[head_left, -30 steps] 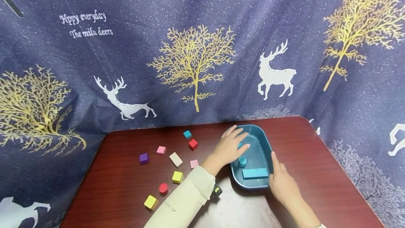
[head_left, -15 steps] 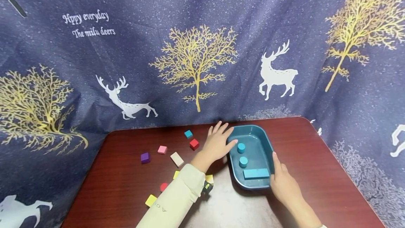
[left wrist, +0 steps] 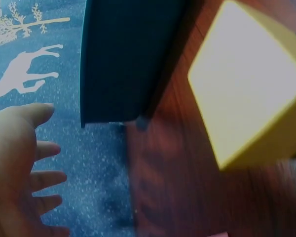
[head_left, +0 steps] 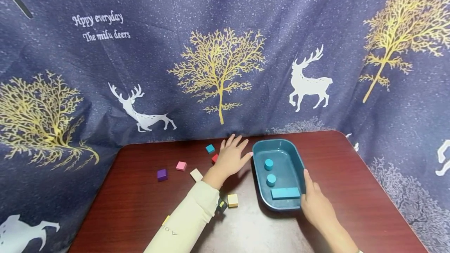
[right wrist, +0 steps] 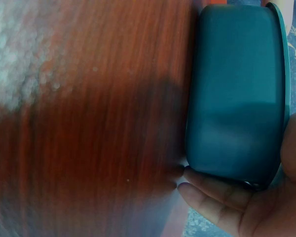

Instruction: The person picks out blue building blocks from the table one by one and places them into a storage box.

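My left hand, fingers spread and holding nothing, hovers just left of a dark teal tray, near a red block. In the left wrist view the fingers are apart beside the tray's wall. Inside the tray stand two blue cylinders, one behind the other, with a long blue block lying at the near end. At the tray's right side my right hand holds the rim, its thumb at the edge and fingers along the outer wall.
A yellow block sits between the left sleeve and the tray. Scattered to the left are a blue block, a pink block, a purple block and a white block. The left sleeve covers other blocks. A patterned cloth hangs behind the table.
My left hand has moved left from over the tray to beside it, uncovering the farther blue cylinder. Its sleeve now hides the red cylinder and a yellow block. The right hand stays on the tray.
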Motion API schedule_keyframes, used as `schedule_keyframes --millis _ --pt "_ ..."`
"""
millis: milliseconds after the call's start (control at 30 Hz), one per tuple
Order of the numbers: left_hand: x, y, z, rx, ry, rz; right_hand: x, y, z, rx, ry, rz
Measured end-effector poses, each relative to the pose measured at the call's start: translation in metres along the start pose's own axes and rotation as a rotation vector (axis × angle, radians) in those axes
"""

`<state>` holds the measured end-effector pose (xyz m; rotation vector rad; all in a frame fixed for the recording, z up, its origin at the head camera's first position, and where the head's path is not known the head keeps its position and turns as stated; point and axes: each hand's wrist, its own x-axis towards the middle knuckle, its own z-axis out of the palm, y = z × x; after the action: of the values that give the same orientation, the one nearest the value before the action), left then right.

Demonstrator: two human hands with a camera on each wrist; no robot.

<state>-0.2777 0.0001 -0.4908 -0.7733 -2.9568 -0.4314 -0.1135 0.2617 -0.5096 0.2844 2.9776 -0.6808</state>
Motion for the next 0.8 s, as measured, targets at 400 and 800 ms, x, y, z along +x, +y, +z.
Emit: schedule_keyframes --millis 400,800 --pt "-0.004 -0.027 -0.005 -0.019 -0.005 -0.080 0.000 0.001 0.001 0.004 0.004 -0.001" --pt "-0.004 -0.052 -0.006 0.006 0.099 -0.160 0.001 0.001 0.001 -0.001 -0.005 0.007"
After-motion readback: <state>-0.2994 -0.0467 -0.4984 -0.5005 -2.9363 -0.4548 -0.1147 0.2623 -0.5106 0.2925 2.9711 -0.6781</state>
